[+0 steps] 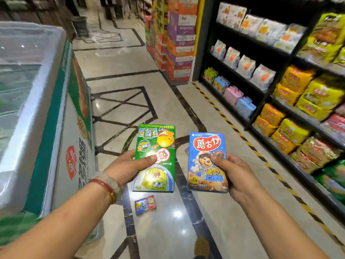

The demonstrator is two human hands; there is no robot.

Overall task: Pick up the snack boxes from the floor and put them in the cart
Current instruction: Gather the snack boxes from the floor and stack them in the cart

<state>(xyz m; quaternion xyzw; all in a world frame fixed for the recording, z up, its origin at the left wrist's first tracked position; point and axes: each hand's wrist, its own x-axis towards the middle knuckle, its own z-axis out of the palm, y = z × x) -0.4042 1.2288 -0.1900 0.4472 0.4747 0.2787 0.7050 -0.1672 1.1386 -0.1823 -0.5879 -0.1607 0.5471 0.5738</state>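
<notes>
Both arms reach forward over the floor [168,230]. The left hand [124,168] holds a green snack box [155,146], thumb pressed on its front. The right hand [236,174] grips a blue snack box [204,159] upright. A small colourful box [145,204] lies on the floor below them. The shelves [265,94] on the right carry snack bags.

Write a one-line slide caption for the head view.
Left hand holds a green snack box, right hand a blue snack box; one small box lies on the floor.
</notes>
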